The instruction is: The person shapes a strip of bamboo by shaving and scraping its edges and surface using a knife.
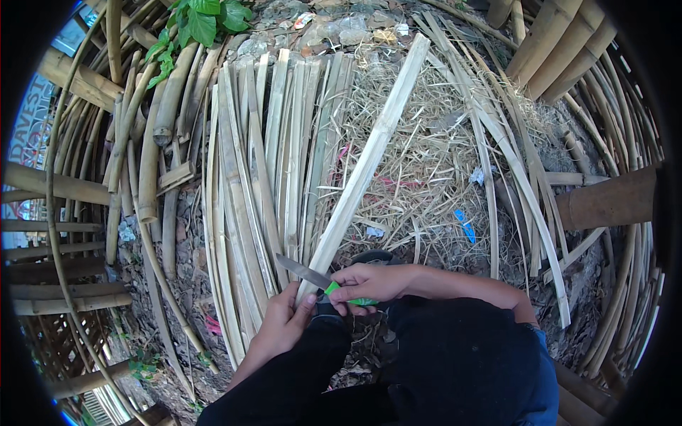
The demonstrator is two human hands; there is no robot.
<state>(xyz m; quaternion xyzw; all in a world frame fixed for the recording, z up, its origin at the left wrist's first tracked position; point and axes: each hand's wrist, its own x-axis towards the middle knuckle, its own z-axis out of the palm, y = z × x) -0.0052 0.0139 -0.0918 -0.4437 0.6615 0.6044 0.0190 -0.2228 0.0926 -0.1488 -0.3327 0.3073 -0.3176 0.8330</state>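
Observation:
A long, pale split bamboo strip (369,157) slants away from me, its near end between the fingers of my left hand (286,317). My right hand (366,285) is closed around the green handle of a knife (304,271). The blade points left and crosses over the strip close to the left fingers. Whether the edge touches the bamboo, I cannot tell. Both hands are above my knees, and the left thumb lies along the strip's near end.
A row of split bamboo strips (249,163) lies to the left. Thin shavings (419,156) cover the ground ahead, with a blue scrap (464,226) among them. More long strips (522,177) lie at the right. Thick bamboo poles (607,197) stand around, and a leafy plant (206,20) grows far left.

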